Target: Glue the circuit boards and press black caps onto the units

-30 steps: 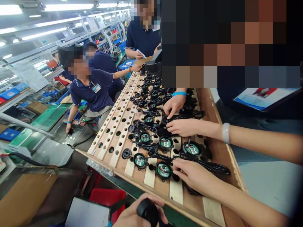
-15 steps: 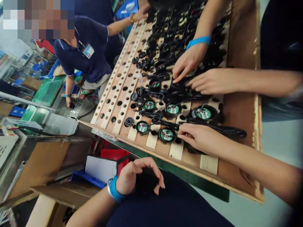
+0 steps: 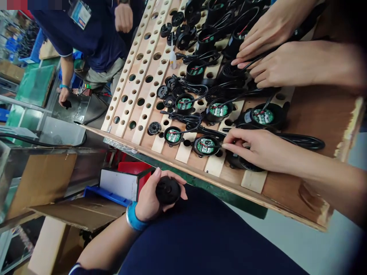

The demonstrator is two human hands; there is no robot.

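Observation:
My left hand (image 3: pixel 146 202), with a blue wristband, curls around a round black cap (image 3: pixel 168 190) in front of my body, below the board's edge. My right hand (image 3: pixel 252 148) is over the wooden board, thumb and forefinger pinching a black cable (image 3: pixel 216 146). That cable runs into a round black housing (image 3: pixel 205 146), where a green circuit board with red wire shows. Left of it stands a smaller housing (image 3: pixel 173 135) with a green board. A slotted black cap (image 3: pixel 154 128) lies flat farther left. Another black part under my right hand is partly hidden.
A co-worker's hands (image 3: pixel 275 49) work on a cable at the upper right. Another person (image 3: pixel 77 34) stands across the board. The holed wooden board (image 3: pixel 126 103) carries several housings, coiled cables and a small white bottle (image 3: pixel 172 59). A cardboard box (image 3: pixel 83 210) is at lower left.
My left hand has turned and risen slightly, bringing the black cap's face into view. My right hand still pinches the cable. The view has moved closer to the board.

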